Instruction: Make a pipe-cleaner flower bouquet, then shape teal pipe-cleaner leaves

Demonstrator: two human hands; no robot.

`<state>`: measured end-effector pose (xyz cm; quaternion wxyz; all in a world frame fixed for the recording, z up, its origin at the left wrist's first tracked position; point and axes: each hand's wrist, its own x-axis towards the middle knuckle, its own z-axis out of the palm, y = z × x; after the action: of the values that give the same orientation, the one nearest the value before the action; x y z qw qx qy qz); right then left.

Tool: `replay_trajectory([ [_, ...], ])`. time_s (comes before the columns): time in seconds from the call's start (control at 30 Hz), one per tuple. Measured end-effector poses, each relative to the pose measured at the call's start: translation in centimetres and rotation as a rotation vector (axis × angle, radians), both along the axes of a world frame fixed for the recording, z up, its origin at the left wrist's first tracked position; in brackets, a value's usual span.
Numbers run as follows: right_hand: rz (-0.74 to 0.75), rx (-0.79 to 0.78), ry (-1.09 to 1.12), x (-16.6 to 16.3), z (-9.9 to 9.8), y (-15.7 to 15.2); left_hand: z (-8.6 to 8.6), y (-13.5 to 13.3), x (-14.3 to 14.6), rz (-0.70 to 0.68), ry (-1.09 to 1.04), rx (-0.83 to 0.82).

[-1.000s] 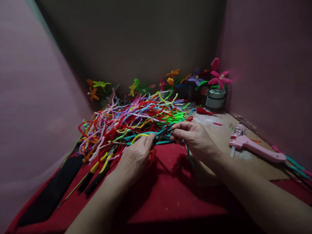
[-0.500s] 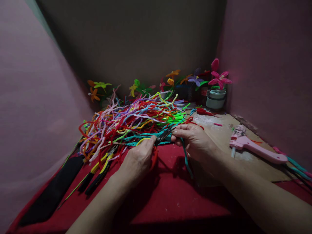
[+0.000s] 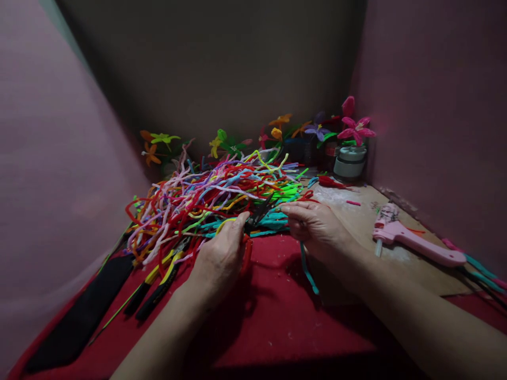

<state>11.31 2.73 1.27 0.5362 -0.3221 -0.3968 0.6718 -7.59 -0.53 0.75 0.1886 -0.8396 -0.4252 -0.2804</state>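
Observation:
My left hand [image 3: 222, 253] is closed on small red-handled cutting pliers [image 3: 253, 221], their dark jaws pointing up and right into a big heap of coloured pipe cleaners [image 3: 214, 195]. My right hand [image 3: 317, 227] is closed on a teal pipe cleaner [image 3: 307, 269], whose loose end hangs down over the red cloth [image 3: 269, 316]. The two hands sit close together at the heap's near edge.
A pink glue gun [image 3: 412, 240] lies on a wooden board [image 3: 356, 216] at right. Finished pipe-cleaner flowers [image 3: 354, 126] and a small round jar [image 3: 349, 161] stand at the back. Yellow-and-black handled tools [image 3: 158, 287] and a black strip [image 3: 83, 311] lie at left. Pink walls close both sides.
The pliers' jaws have lifted and tilted upward into the heap. My right hand drew slightly right, and the teal strand now hangs lower from it.

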Motion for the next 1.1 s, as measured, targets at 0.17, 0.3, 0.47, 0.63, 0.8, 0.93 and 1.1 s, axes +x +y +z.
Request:
replay_trajectory([
  [0.17, -0.037, 0.010, -0.013, -0.1, 0.3, -0.2, -0.1, -0.3, 0.3, -0.047, -0.112, 0.005],
  [0.3, -0.073, 0.041, -0.103, -0.5, 0.3, -0.6, 0.0, -0.8, 0.8, 0.053, -0.273, -0.020],
  [0.47, -0.043, 0.064, -0.229, -1.3, -0.7, -1.3, -0.1, -1.1, 2.0, 0.040, -0.499, -0.129],
  [0.63, 0.019, 0.108, -0.288, -1.9, -1.0, -2.2, -0.4, -0.7, 2.7, -0.028, -0.682, -0.397],
  [0.8, 0.054, 0.114, -0.336, -1.9, -0.3, -2.6, 1.0, -0.4, 2.5, -0.072, -0.911, -0.630],
  [0.93, 0.096, 0.156, -0.379, -1.7, -0.2, -2.6, 2.3, -0.5, 2.2, -0.136, -1.077, -0.867],
  [1.1, 0.130, 0.162, -0.416, -1.6, -0.2, -2.6, 2.6, -0.5, 1.6, -0.173, -1.184, -1.024],
])
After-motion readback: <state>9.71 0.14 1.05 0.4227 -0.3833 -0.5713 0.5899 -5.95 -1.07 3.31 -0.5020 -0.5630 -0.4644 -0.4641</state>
